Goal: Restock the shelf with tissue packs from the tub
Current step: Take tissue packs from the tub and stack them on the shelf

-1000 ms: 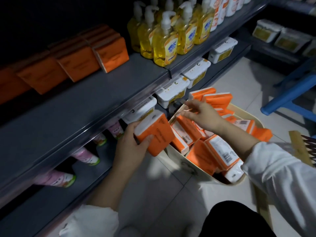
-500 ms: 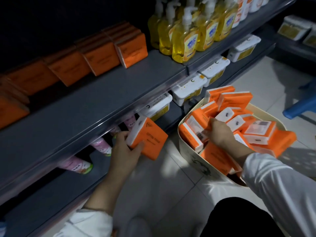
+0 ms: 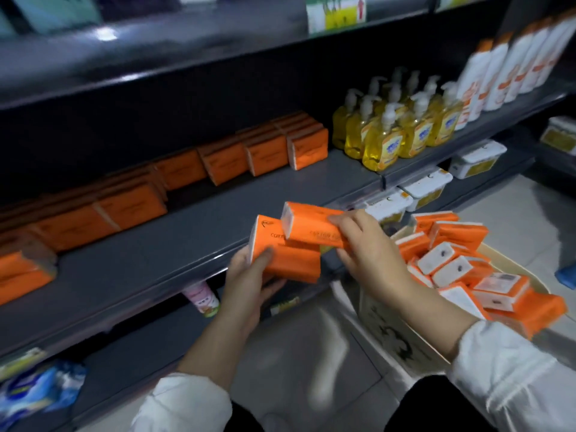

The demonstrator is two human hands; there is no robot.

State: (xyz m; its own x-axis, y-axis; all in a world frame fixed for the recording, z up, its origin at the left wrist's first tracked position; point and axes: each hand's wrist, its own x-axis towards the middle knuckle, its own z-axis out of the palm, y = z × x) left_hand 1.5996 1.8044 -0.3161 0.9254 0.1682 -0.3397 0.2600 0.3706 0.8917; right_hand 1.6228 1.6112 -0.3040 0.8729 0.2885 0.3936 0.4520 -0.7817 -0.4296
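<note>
Left hand (image 3: 249,285) gripped the lower pack (image 3: 290,263), thumb across its face. Right hand (image 3: 367,247) clasped the upper pack (image 3: 314,229), which lay on the first with its long axis running crosswise. The bare shelf (image 3: 193,238) lay just beyond the left hand, with the stocked row (image 3: 271,154) farther back. The tub (image 3: 392,335) sat beside the right wrist.

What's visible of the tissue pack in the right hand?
The upper tissue pack is a soft oblong block in glossy orange wrap, with a white end face turned left and dark lettering too blurred to read. The right hand grips its right end, fingers curled over the top. It lies nearly level, seemingly resting on the lower tissue pack held by the left hand, above the front edge of the shelf.
</note>
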